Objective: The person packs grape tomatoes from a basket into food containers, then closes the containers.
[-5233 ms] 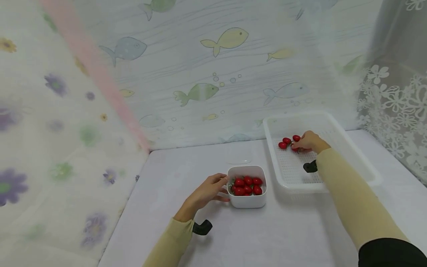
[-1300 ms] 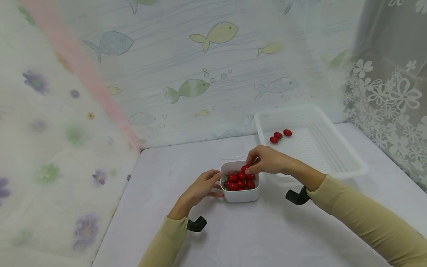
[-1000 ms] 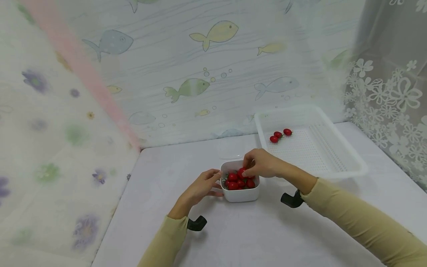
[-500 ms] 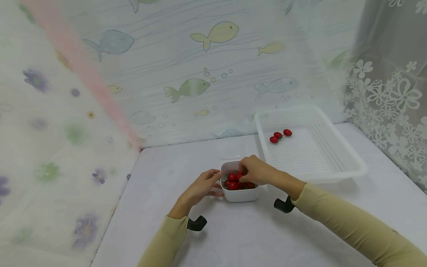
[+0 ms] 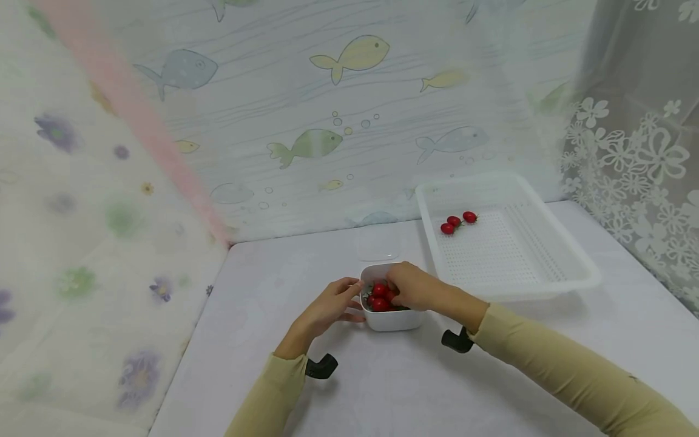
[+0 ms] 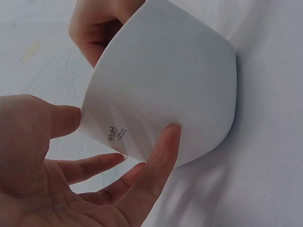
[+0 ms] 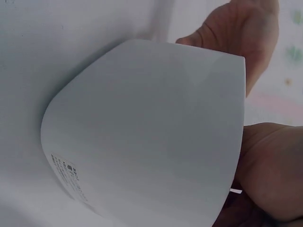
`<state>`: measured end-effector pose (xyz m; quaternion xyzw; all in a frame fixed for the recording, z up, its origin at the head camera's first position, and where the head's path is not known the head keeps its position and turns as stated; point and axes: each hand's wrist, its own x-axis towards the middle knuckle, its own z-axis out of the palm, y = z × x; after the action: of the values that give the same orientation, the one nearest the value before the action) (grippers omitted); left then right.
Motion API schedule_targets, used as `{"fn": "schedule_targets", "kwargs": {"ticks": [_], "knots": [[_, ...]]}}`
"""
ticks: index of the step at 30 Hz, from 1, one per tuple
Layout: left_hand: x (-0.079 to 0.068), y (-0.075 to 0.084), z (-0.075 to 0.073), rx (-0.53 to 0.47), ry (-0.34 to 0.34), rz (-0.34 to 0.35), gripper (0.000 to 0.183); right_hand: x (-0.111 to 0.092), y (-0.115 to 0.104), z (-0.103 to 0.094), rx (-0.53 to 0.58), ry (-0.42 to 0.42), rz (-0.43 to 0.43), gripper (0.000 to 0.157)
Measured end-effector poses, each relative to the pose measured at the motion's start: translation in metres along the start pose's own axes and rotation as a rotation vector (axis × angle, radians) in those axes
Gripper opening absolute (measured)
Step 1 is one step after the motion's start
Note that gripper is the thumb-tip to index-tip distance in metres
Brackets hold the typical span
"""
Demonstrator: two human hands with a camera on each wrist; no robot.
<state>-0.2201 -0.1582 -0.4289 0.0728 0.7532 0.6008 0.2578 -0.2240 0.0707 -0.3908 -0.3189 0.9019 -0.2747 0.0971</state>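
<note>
A white square box (image 5: 394,321) of red cherry tomatoes (image 5: 379,304) stands on the table. My left hand (image 5: 329,308) rests its fingertips against the box's left side, with the fingers fairly straight. In the left wrist view, the thumb of that left hand (image 6: 42,156) touches the rim and one fingertip lies on the printed wall. Reaching over the right rim, my right hand (image 5: 417,287) has curled fingers down inside the box, pinching a cherry tomato (image 5: 391,296). Those fingertips are mostly hidden; the box wall (image 7: 142,118) covers them in the right wrist view.
A white perforated basket (image 5: 590,276) stands behind and to the right, with 3 cherry tomatoes (image 5: 448,229) near its left side. A clear flat lid (image 5: 378,257) lies behind the box. Black wrist mounts (image 5: 322,367) stick out from both sleeves. Patterned curtains surround the white-covered table.
My right hand has gone from the basket to the box with a cherry tomato, then lowered it leftward among the others. The basket holds fewer tomatoes. My left hand has stayed at the box.
</note>
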Motion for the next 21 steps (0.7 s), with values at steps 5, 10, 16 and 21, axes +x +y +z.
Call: {"fn": "schedule_targets", "kwargs": {"ticks": [5,10,16,21], "knots": [[-0.0001,0.0000,0.0003,-0.002,-0.002,0.001,0.051,0.0006,-0.0027,0.0026,-0.071,0.014,-0.032,0.039],[-0.0006,-0.0004,0.0002,0.000,-0.004,0.000,0.052,0.0010,-0.0037,0.0047,-0.109,0.015,-0.001,0.031],[-0.0013,0.0001,0.0003,-0.003,-0.004,0.002,0.051,0.0008,-0.0038,0.0051,-0.116,0.010,0.022,0.019],[-0.0019,0.0013,0.0004,-0.003,-0.003,-0.002,0.051,-0.0002,-0.0030,0.0044,-0.115,0.015,-0.012,0.033]]}}
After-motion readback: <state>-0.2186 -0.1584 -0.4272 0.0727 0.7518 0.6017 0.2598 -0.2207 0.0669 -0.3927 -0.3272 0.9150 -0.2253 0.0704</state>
